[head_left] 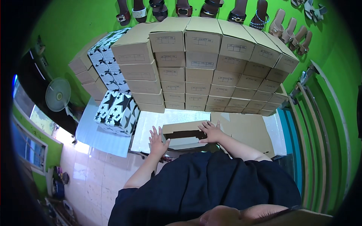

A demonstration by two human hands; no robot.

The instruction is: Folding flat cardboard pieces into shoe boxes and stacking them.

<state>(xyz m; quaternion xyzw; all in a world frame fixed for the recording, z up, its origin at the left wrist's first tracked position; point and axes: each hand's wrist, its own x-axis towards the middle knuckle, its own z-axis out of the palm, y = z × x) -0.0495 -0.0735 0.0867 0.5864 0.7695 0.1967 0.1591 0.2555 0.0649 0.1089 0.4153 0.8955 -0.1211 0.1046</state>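
Note:
A small brown cardboard box [188,125] lies on the work surface in front of me, its dark opening facing my body. At its left end is my left hand [157,143], fingers spread and stretched upward, the thumb close to the box's edge. My right hand [212,132] grips the box's right end, with fingers over the upper edge and the thumb lower down at the opening. What is inside the box is too dark to make out.
Stacked brown boxes [198,75] form a wall behind the work surface. Black-and-white star-patterned boxes [120,113] stand left. Flat cardboard [247,130] lies to the right. Sandals [183,9] hang on the green wall. A fan [58,94] stands far left; a rack [313,139] is right.

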